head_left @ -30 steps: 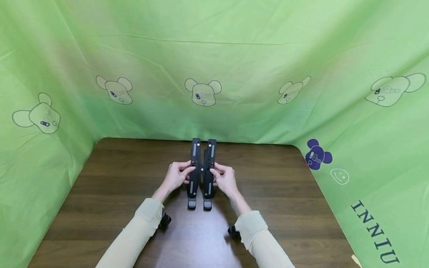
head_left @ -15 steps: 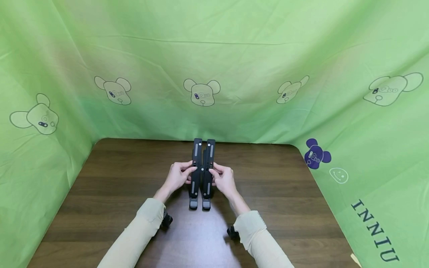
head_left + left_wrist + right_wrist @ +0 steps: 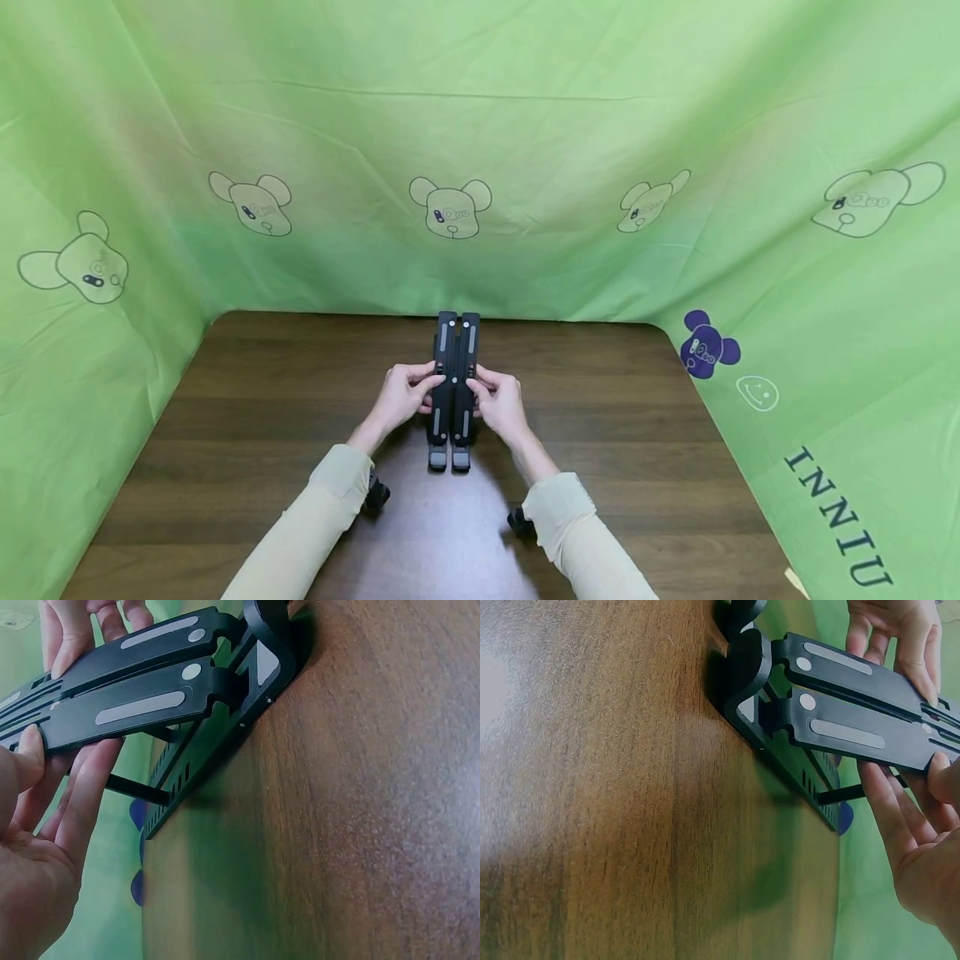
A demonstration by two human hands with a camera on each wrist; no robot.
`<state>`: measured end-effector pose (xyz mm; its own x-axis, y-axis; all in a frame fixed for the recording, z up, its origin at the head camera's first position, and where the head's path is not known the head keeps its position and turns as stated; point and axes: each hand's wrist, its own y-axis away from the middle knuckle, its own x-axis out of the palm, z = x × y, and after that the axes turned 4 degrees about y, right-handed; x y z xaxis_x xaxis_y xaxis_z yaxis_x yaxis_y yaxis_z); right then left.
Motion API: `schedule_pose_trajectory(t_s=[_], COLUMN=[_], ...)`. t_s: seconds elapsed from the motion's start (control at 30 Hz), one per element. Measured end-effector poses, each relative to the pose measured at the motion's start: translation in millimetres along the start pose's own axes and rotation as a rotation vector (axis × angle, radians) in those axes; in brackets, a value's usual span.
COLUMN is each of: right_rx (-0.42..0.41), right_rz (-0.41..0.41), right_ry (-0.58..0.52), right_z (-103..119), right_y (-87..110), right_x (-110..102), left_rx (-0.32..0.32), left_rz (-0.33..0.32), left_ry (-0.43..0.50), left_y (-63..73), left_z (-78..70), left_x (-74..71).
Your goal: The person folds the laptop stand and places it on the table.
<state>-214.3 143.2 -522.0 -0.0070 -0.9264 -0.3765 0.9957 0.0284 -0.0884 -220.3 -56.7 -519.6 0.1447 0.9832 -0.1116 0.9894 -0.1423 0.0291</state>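
A black folding laptop stand (image 3: 442, 404) with grey pads stands near the far edge of the table. Its two long arms lie almost side by side, with a narrow gap between them. My left hand (image 3: 399, 396) pinches the left arm, thumb on top and fingers beneath. On the other side my right hand (image 3: 502, 407) grips the right arm the same way. In the left wrist view the upper bars of the laptop stand (image 3: 142, 712) are raised on struts above its base rails (image 3: 217, 754). Hooked front lips (image 3: 748, 667) show in the right wrist view.
The brown wooden table (image 3: 300, 408) extends to both sides and in front of the stand. A green curtain (image 3: 525, 275) with printed bear heads hangs close behind and along both sides. Black wrist cameras (image 3: 377, 493) sit under the sleeves.
The two arms of the laptop stand have come closer together, narrowing the gap. My left hand has shifted slightly right with its arm; my right hand has moved slightly left.
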Motion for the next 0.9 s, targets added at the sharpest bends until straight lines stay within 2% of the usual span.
schedule_pose_trajectory(t_s=[0.53,0.9], right_rx=[0.003,-0.01], right_rz=[0.012,0.006], right_ry=[-0.011,-0.011], right_z=[-2.0,-0.8], right_y=[-0.1,-0.3], right_x=[0.0,0.7], left_rx=[0.011,0.059], left_rz=[0.016,0.001], left_ry=[0.016,-0.019], left_y=[-2.9,-4.6], left_z=[5.5,7.3], left_x=[5.8,6.0])
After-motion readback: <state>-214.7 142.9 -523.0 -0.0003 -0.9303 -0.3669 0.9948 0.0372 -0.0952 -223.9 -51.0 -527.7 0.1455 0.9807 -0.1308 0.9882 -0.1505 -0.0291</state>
